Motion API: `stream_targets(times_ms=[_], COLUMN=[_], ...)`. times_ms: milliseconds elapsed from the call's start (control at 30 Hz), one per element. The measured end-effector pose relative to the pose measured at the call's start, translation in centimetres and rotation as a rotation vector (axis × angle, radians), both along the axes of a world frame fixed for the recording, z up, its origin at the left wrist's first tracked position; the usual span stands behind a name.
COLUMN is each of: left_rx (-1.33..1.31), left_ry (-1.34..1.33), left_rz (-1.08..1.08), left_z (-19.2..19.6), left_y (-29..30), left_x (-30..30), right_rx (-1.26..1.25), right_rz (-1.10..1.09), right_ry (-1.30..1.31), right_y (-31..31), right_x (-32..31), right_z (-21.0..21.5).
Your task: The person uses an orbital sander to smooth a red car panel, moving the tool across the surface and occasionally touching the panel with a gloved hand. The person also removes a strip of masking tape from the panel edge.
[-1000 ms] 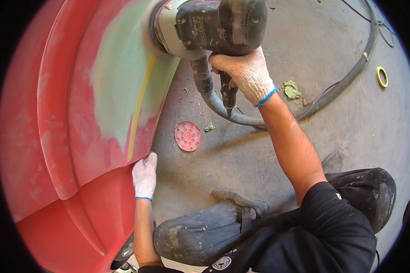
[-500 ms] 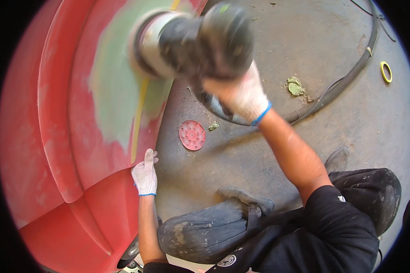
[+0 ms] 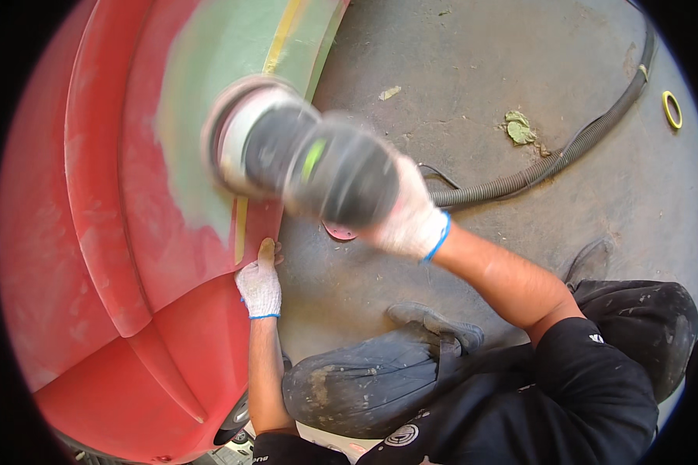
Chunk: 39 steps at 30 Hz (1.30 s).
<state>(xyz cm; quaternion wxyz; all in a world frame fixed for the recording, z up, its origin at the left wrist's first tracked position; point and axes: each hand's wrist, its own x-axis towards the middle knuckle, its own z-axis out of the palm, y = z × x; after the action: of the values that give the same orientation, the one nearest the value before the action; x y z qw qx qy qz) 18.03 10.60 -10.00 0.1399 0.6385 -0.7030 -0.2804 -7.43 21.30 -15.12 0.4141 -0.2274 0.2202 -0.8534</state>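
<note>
My right hand (image 3: 412, 217), in a white knit glove with a blue cuff, grips a black power sander (image 3: 318, 163) with a pale head. The sander is blurred by motion, and its round pad lies against the grey-green filler patch (image 3: 198, 116) on a red car body panel (image 3: 101, 256). A strip of yellow tape (image 3: 285, 31) runs down the patch and passes behind the sander. My gloved left hand (image 3: 259, 287) is closed on the panel's edge below the tape, thumb on top; its other fingers are mostly hidden.
A ribbed grey hose (image 3: 520, 184) with a thin cable curves across the concrete floor on the right. A pink perforated sanding disc (image 3: 340, 232) lies partly hidden beneath the sander. Crumpled leaves (image 3: 520, 129) and a yellow tape roll (image 3: 672, 110) are farther right. My bent knees are close below.
The sander and my right hand have swung down and toward me along the patch, uncovering its upper part. The sander now covers most of the pink disc. My left hand stays at the panel's edge.
</note>
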Motion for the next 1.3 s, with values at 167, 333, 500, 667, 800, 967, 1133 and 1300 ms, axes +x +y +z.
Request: stream_targets(times_ms=[167, 333, 500, 667, 800, 967, 1133, 1300], left_rx=[-0.113, -0.254, -0.09, -0.081, -0.15, -0.526, -0.165, -0.075], left_ry=[-0.353, -0.142, -0.081, -0.13, -0.024, -0.406, -0.088, -0.176], left_rz=[-0.27, -0.145, 0.039, 0.011, -0.051, -0.511, -0.041, 0.06], left_z=[-1.3, -0.4, 0.7, 0.7, 0.2, 0.1, 0.1, 1.6], left_y=[-3.8, -0.1, 0.6, 0.6, 0.4, -0.8, 0.8, 1.3], left_x=[7.8, -0.6, -1.6, -1.8, -0.7, 2.4, -0.5, -2.1], right_rx=[0.146, 0.116, 0.301, 0.379, 0.216, 0.188, 0.094, 0.383], right_rz=[-0.253, -0.142, -0.495, -0.518, -0.453, -0.035, -0.317, -0.401], right_ry=[0.76, 0.494, 0.667, 0.679, 0.722, 0.555, 0.578, 0.402], right_y=[1.9, 0.2, -0.8, -0.2, -1.3, 1.2, 0.0, -0.7], right_x=[2.8, 0.8, -5.3, -6.7, -2.3, 2.2, -1.1, -8.8], right_z=[-0.8, -1.6, 0.7, 1.4, -0.7, -0.8, 0.1, 2.5])
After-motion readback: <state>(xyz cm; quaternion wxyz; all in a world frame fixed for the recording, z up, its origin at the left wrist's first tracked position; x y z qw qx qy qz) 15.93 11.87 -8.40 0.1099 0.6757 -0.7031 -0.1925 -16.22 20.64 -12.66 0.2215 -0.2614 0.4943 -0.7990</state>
